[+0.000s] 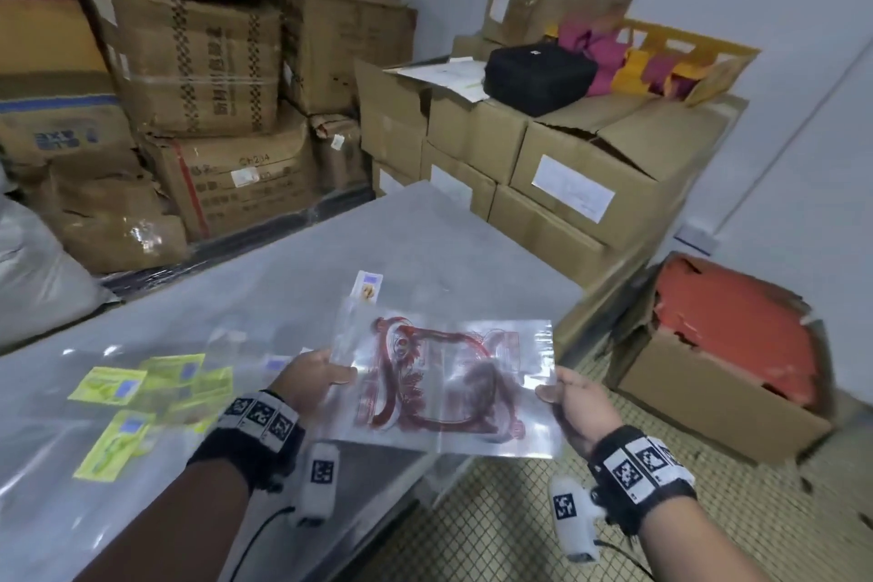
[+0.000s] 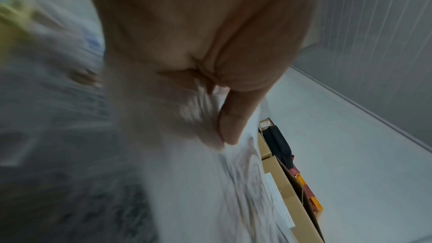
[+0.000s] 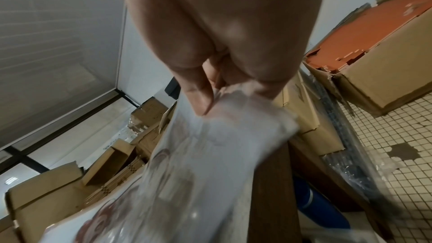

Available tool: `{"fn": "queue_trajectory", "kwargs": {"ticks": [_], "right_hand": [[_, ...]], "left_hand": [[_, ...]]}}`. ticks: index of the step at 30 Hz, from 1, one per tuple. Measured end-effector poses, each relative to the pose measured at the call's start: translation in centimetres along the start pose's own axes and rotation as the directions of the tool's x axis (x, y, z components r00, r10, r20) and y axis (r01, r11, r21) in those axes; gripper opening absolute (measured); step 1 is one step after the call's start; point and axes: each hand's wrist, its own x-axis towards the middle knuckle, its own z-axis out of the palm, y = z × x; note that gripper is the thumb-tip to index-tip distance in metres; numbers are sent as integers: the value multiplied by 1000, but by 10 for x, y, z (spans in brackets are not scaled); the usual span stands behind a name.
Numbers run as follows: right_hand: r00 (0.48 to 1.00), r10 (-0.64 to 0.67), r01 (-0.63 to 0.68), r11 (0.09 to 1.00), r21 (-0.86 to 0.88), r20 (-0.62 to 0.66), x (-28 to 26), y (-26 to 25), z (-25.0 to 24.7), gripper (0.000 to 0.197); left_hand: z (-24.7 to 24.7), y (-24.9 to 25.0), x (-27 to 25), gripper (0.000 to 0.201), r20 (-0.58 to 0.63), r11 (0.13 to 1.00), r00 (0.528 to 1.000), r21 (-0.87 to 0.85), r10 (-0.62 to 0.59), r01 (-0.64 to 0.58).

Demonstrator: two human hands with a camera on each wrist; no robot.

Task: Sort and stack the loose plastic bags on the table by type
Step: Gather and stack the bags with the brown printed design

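Note:
A clear plastic bag with a dark red printed pattern (image 1: 444,380) hangs flat in the air over the table's right edge. My left hand (image 1: 317,374) pinches its left edge and my right hand (image 1: 569,397) pinches its right edge. The left wrist view shows my thumb on the blurred bag (image 2: 210,182). In the right wrist view my thumb and fingers squeeze the bag (image 3: 210,154). Several yellow-green packets with blue labels (image 1: 109,385) lie on the grey table (image 1: 425,232) to the left. A small clear bag with a yellow print (image 1: 368,286) lies behind the held bag.
Large clear plastic sheets (image 1: 56,440) cover the table's left part. Stacked cardboard boxes (image 1: 198,76) fill the back; more boxes (image 1: 590,165) on the right carry a black case (image 1: 538,78). An open box of orange sheets (image 1: 727,345) stands on the tiled floor.

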Motion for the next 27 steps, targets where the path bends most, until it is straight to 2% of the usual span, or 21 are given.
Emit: {"fn": "queue_trajectory", "kwargs": {"ticks": [2, 5, 8, 11, 16, 20, 24, 27], "right_hand": [[1000, 7, -7, 999, 42, -9, 18, -6, -14, 22], [1000, 11, -9, 997, 79, -26, 49, -17, -32, 28], [999, 23, -22, 999, 40, -27, 81, -33, -45, 29], [998, 39, -37, 999, 27, -50, 124, -46, -56, 27], [986, 70, -78, 996, -48, -149, 191, -70, -68, 27], [978, 113, -132, 987, -97, -178, 233, -81, -74, 23], [971, 146, -173, 976, -133, -191, 264, -80, -72, 14], [954, 194, -221, 970, -97, -231, 276, -76, -68, 17]], "left_hand": [[15, 17, 18, 38, 7, 1000, 1000, 20, -1, 1], [39, 59, 30, 31, -21, 1000, 1000, -19, -11, 11], [53, 78, 65, 7, -22, 990, 999, 139, 41, -38], [65, 93, 112, 22, -12, 975, 999, 218, 40, -37], [80, 127, 180, 16, 34, 954, 999, 298, 17, -27], [87, 155, 230, 5, 19, 961, 1000, 277, 7, -12], [97, 180, 268, 23, 50, 923, 998, 382, 35, -51], [103, 196, 293, 37, 42, 866, 997, 494, 69, -80]]}}
